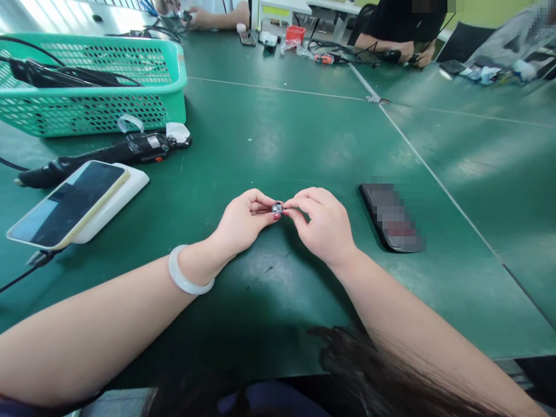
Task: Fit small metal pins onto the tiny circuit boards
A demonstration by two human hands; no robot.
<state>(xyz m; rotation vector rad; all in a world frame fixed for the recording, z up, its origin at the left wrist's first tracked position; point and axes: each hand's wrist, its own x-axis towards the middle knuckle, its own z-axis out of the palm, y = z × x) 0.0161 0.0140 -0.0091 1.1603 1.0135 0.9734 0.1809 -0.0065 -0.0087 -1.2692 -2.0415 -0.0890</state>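
Note:
Between my two hands, just over the green table (269,156), is a small silvery part with dark bits (277,208), too small to name. My left hand (243,220), below a pale bangle (185,272) on the wrist, pinches it between thumb and fingers from the left. From the right, my right hand (324,226) has its thumb and forefinger pinched together at the part's edge; what exactly those fingertips grip is too small to make out. To the right of that hand lies a dark phone (377,214), partly blurred out.
At left stand a green plastic basket (174,98) with black devices, a black cabled handheld tool (125,150), and a phone (72,200) resting on a white box (130,185). Across the table, co-workers' arms (226,17), a red box (295,35) and tangled cables (339,49) show.

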